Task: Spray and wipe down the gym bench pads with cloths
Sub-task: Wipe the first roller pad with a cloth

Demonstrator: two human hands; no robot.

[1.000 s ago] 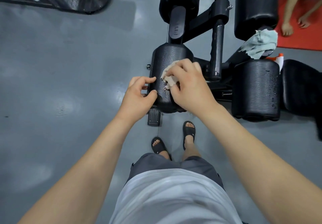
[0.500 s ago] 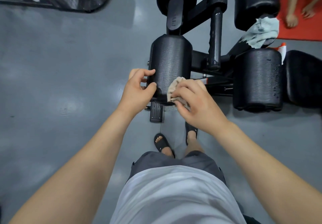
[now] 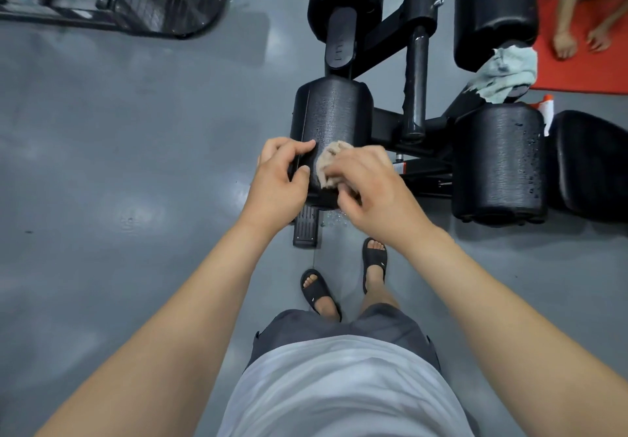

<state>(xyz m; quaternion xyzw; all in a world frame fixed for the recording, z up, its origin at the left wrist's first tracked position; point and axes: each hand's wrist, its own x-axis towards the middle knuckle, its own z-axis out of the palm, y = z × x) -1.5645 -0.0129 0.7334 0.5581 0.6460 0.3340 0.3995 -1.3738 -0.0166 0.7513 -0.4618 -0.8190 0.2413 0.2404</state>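
So the pad (image 3: 334, 110) can't rotate, your L hand (image 3: 277, 183) grips its edge; R hand (image 3: 373, 191) pinches cloth (image 3: 328, 164) w/ curled fingers

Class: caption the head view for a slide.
Right hand wipes a black textured roller pad with a beige cloth; left hand grips the pad.

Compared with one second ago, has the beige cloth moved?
Yes: the cloth has slid along the left pad toward its near end.
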